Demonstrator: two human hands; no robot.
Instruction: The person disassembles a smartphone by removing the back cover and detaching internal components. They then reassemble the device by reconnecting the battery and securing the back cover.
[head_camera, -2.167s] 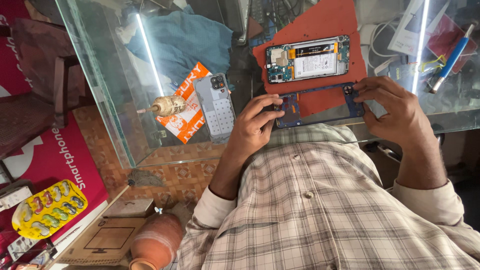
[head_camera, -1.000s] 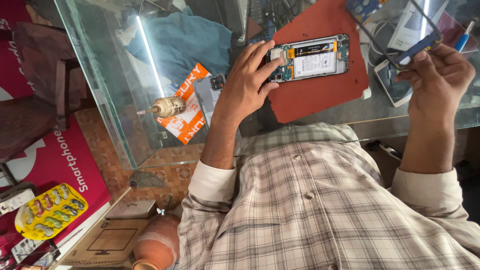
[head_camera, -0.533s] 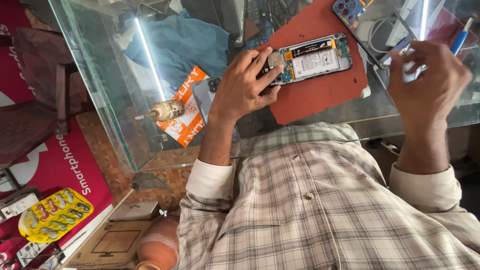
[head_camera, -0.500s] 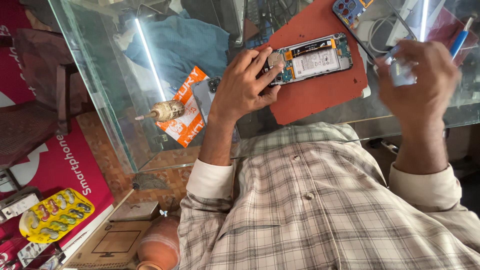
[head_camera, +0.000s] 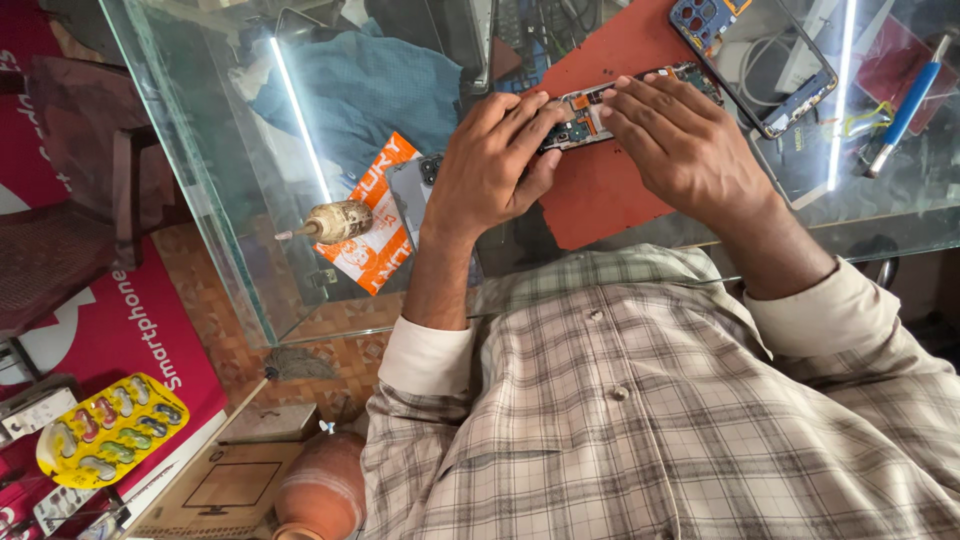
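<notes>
Upper middle of the frame, on the red mat, lies the opened phone — left hand grips its left end, right hand presses flat on top. Light, stiff, probably fragile — best held by its edges.

Both hands, left hand and right hand, crowd the opened phone on the red mat; bare mat lies open toward the near edge. Right side is hemmed by the blue phone frame and blue-handled tool. Left, an orange packet and small spindle tool sit near; glass beyond them is open.
</notes>
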